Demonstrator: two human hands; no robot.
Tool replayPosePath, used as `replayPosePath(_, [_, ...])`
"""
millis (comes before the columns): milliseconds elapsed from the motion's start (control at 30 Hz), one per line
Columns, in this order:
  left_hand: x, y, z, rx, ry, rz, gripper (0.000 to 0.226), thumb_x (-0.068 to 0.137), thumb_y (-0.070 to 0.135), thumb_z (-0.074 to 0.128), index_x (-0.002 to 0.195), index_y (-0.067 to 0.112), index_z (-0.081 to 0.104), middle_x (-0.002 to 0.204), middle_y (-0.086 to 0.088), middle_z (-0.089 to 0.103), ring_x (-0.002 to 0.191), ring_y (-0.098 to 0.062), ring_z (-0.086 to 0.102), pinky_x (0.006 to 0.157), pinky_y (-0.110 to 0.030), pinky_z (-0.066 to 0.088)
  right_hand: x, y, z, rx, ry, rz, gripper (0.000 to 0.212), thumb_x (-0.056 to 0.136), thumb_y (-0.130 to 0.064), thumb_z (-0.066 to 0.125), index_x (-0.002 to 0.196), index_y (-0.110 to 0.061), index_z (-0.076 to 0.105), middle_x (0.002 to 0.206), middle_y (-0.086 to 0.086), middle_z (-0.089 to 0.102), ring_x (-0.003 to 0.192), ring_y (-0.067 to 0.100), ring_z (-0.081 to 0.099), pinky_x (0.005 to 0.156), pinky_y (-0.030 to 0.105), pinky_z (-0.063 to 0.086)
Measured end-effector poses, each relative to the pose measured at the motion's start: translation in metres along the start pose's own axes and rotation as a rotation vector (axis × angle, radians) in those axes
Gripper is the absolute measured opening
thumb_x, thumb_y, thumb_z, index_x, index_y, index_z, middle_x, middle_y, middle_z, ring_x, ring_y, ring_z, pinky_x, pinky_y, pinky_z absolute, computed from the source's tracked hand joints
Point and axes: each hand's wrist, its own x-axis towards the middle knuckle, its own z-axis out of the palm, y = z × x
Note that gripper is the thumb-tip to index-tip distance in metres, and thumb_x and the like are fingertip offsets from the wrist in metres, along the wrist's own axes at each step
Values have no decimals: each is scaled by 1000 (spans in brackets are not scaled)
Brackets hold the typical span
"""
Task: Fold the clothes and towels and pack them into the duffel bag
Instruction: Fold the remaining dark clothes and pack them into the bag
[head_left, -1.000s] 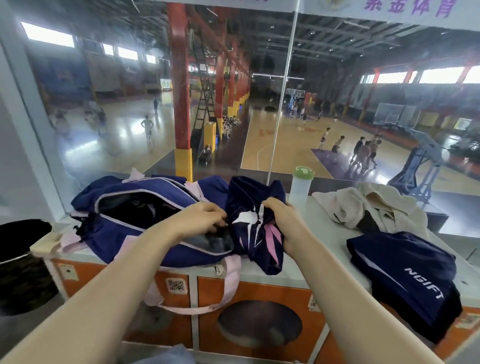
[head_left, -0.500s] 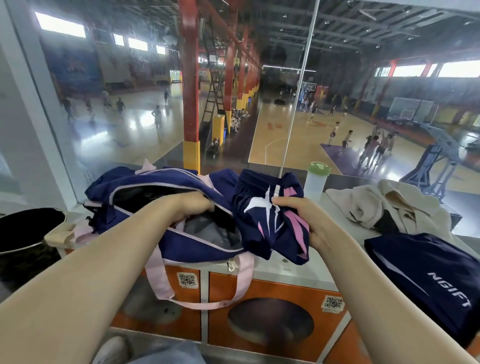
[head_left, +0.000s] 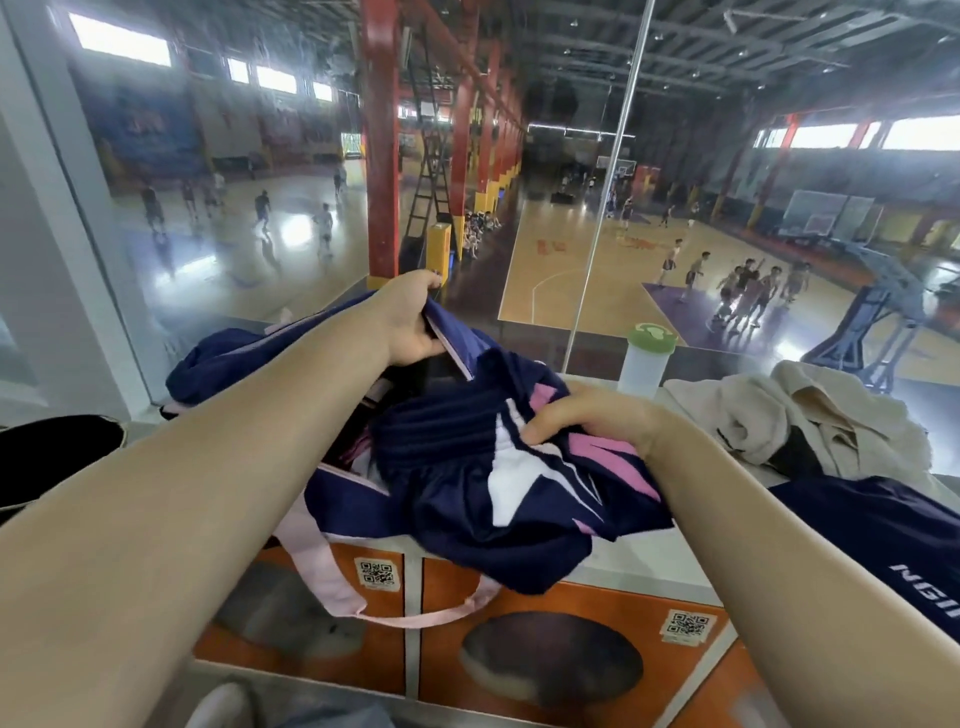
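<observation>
Shorts (head_left: 498, 467), navy with pink and white stripes, are hanging bunched over the bag (head_left: 353, 499) mouth as my right hand (head_left: 587, 421) is gripping them. My left hand (head_left: 410, 322) is pinching the bag's far rim and holding it up. Both are sitting on the counter (head_left: 649, 551), near a beige towel (head_left: 779, 415).

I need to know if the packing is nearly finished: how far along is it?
Partway, by the look of it. In hand: the left hand holds the duffel bag open by its rim while the right hand grips the navy and pink garment over the opening, not yet inside. Whether anything is already packed is hard to tell. Left: the beige clothes lie crumpled and the navy lettered garment waits on the counter.
</observation>
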Motion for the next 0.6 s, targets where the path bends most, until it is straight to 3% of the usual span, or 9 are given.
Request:
replayPosePath(100, [1,3,-4,146,12,-26,24,102,26,38,112,6,47,105,-17,57,86,-26,62,62,-38,53,27,-22,20,-212,-108,57,40,69,-2,64,109,-1,67,110,21,66,98,36,62,94,45,48])
replayPosePath(200, [1,5,-10,374,22,-47,21,100,22,37,90,9,49,89,-12,61,77,-22,63,63,-34,54,54,-36,41,-351,-224,161,50,68,-4,65,117,5,61,111,23,64,96,35,61,91,41,50])
replayPosePath(300, [-2,8,-15,634,53,-48,18,94,22,39,83,14,50,84,-8,57,75,-21,56,73,-30,47,88,-40,60,-446,-317,251,49,71,-2,63,120,5,60,123,29,61,104,42,61,98,50,46])
replayPosePath(367, [-1,9,-20,766,110,-4,15,92,24,42,82,16,50,88,-9,53,81,-23,50,77,-33,39,110,-41,70,-597,-279,289,49,68,-2,65,117,3,62,118,28,63,103,46,63,90,50,51])
replayPosePath(400, [0,10,-21,807,130,19,15,91,24,43,82,16,51,91,-10,52,83,-23,48,76,-35,38,122,-41,72,-703,-234,290,46,70,-1,65,116,1,63,114,25,66,96,43,65,80,43,55])
replayPosePath(467, [0,11,-23,868,159,40,16,90,25,44,82,14,53,90,-11,53,81,-23,50,74,-35,39,140,-40,77,-1043,-108,230,32,78,-4,64,110,1,63,96,16,67,75,30,62,60,26,49])
replayPosePath(500, [1,11,-23,890,176,46,18,90,26,45,81,14,55,88,-10,54,79,-23,51,73,-33,40,146,-39,80,-1210,-27,192,22,84,-9,63,104,-1,62,90,11,63,69,25,57,55,24,45])
replayPosePath(533, [1,10,-22,901,201,59,19,91,26,45,79,15,55,85,-8,55,76,-23,52,70,-30,40,153,-37,81,-1340,32,178,15,90,-15,59,101,-5,60,87,8,60,68,22,55,56,24,44])
replayPosePath(600, [1,10,-20,907,256,98,20,92,26,46,76,17,54,80,-3,51,67,-18,49,61,-26,37,168,-28,83,-1513,84,178,20,98,-20,47,110,-9,59,99,5,59,83,23,56,75,28,48])
